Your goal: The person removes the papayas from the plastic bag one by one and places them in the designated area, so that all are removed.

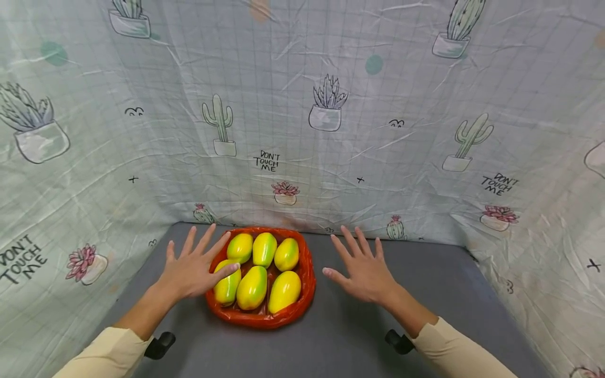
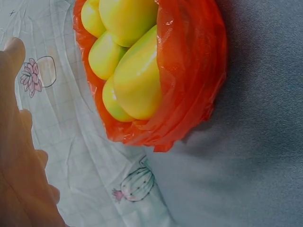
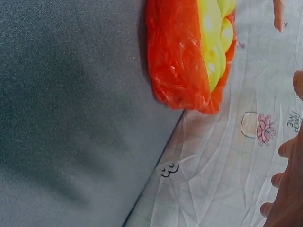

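Observation:
A red plastic bag (image 1: 307, 294) with its rim spread wide stands on the grey table, and several glossy yellow-green mangoes (image 1: 252, 287) lie in it in two rows. To the bag's left is my left hand (image 1: 189, 270), fingers straight and spread, holding nothing. Its thumb overlaps a mango at the left in the head view; the left wrist view shows the hand (image 2: 21, 161) apart from the bag (image 2: 194, 71). My right hand (image 1: 367, 274) is spread over the table to the right of the bag, also holding nothing. The right wrist view shows the bag's side (image 3: 175, 56).
Grey cloth covers the table (image 1: 425, 299). A pale curtain (image 1: 283, 68) printed with cactus drawings surrounds its back and both sides. Black straps (image 1: 160, 345) show at both wrists, by the beige sleeves (image 1: 108, 352).

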`<control>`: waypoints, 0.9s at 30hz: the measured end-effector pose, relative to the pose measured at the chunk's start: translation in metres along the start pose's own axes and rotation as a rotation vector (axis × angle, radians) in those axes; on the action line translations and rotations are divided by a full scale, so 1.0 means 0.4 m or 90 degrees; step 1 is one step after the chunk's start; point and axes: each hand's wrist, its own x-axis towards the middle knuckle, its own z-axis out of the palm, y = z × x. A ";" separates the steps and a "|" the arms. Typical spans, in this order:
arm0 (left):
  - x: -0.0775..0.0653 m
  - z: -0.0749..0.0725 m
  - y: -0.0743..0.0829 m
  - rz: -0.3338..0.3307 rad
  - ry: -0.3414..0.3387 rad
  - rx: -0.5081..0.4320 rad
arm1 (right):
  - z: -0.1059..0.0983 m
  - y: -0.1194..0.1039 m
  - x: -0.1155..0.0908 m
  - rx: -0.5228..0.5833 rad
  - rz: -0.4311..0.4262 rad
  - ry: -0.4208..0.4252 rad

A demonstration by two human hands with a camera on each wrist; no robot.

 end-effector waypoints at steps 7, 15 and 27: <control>-0.004 0.025 -0.011 -0.008 -0.010 -0.005 | 0.017 -0.002 -0.002 0.002 -0.001 -0.014; 0.000 0.035 -0.023 -0.007 0.002 0.001 | 0.032 0.000 0.003 0.000 0.001 -0.015; -0.008 0.048 -0.037 -0.007 0.016 0.007 | 0.051 -0.006 0.009 0.002 0.004 -0.038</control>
